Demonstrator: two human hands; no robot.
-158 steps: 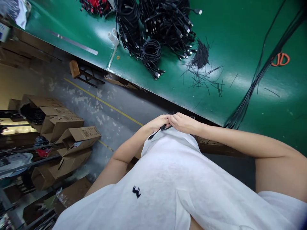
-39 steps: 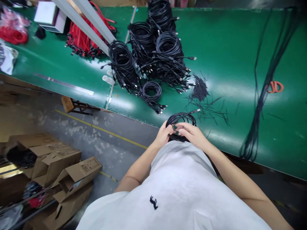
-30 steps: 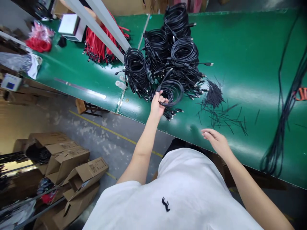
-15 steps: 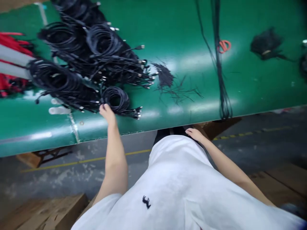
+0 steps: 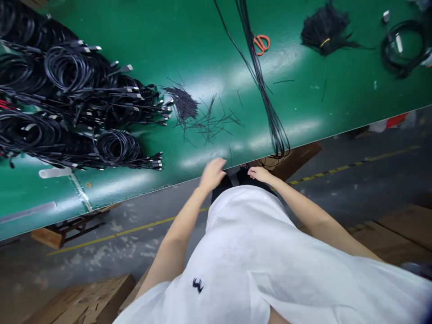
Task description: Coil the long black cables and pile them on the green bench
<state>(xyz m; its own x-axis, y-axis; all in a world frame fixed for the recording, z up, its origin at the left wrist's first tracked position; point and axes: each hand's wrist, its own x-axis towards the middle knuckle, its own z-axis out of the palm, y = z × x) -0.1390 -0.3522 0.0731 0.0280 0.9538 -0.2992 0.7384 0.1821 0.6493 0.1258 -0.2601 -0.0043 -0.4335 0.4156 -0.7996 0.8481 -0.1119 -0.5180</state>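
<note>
My left hand (image 5: pixel 212 174) is over the front edge of the green table, slightly blurred, its thumb apart from the fingers and nothing visible in it. Just beyond the edge, my right hand (image 5: pixel 259 173) hangs low in front of my body with its fingers curled together; what they hold, if anything, is hidden. Close to it, the looped end of a bundle of long black cables (image 5: pixel 265 96) droops at the table edge. A small coiled black cable bundle (image 5: pixel 116 146) lies to the left, its metal plugs pointing right. Loose thin black ties (image 5: pixel 184 102) are heaped and scattered between.
More coiled black cables (image 5: pixel 67 67) are piled at the left. Orange-handled scissors (image 5: pixel 262 45) lie beside the long cables. Farther right are a banded black tie bunch (image 5: pixel 326 29) and a single coiled cable (image 5: pixel 403 49). Cardboard boxes (image 5: pixel 81 297) stand on the floor behind.
My left hand has let go of the small cable coil and moved right to the table's front edge. My right hand stays low by the edge. The view has swung to the right.
</note>
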